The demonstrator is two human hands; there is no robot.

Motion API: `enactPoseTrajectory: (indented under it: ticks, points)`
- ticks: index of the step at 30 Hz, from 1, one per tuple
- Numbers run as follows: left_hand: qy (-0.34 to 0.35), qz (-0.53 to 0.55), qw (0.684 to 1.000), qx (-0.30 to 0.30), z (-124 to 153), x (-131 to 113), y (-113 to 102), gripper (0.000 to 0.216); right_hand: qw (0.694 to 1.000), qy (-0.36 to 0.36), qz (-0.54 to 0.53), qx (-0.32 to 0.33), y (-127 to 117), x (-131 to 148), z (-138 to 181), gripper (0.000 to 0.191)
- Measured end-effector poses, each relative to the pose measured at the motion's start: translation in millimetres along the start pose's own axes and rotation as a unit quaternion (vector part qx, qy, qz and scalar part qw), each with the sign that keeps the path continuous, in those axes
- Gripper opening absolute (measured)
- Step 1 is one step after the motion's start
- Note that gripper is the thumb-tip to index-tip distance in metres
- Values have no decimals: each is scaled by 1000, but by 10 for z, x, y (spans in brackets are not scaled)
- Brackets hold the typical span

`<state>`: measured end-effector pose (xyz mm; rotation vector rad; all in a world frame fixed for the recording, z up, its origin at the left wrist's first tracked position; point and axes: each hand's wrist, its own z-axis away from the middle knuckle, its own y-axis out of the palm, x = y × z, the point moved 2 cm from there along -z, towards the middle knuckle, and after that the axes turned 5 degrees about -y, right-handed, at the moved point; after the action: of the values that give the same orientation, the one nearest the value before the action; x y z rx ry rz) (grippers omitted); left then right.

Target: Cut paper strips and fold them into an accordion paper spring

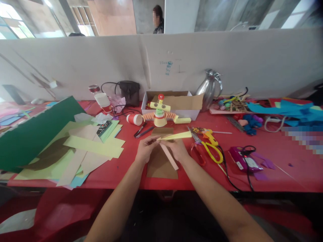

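Note:
My left hand and my right hand meet over a brown cardboard sheet. Between their closed fingertips are the ends of two paper strips. The yellow paper strip points right, and the pale pink paper strip slants down toward me. Fingers cover the spot where the strips meet, so I cannot tell whether they are joined. Just beyond my hands stands a paper figure with a yellow head tube, a red ball on top and pleated orange arms.
Coloured paper sheets lie at left beside a green board. To the right are yellow-handled scissors, a glue gun and a purple box with cables. Behind stand a white box and a metal jug.

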<state>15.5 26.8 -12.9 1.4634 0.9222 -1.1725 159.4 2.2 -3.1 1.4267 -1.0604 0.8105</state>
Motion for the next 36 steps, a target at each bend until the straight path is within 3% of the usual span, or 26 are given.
enactPoseTrajectory:
  ticks: [17, 21, 24, 28, 36]
  points:
    - [14, 40, 999, -34, 36, -83, 32, 39, 996, 86, 24, -7, 47, 61, 62, 32]
    - [17, 43, 999, -27, 37, -79, 49, 46, 996, 71, 55, -20, 25, 25, 48, 33]
    - [0, 11, 1000, -14, 36, -43, 58, 36, 997, 59, 51, -28, 25, 10, 46, 36]
    - [-40, -20, 998, -44, 27, 16, 27, 28, 996, 58, 55, -31, 35, -7, 57, 36]
    - [-27, 24, 999, -29, 24, -24, 51, 36, 996, 76, 2, -45, 39, -13, 49, 30]
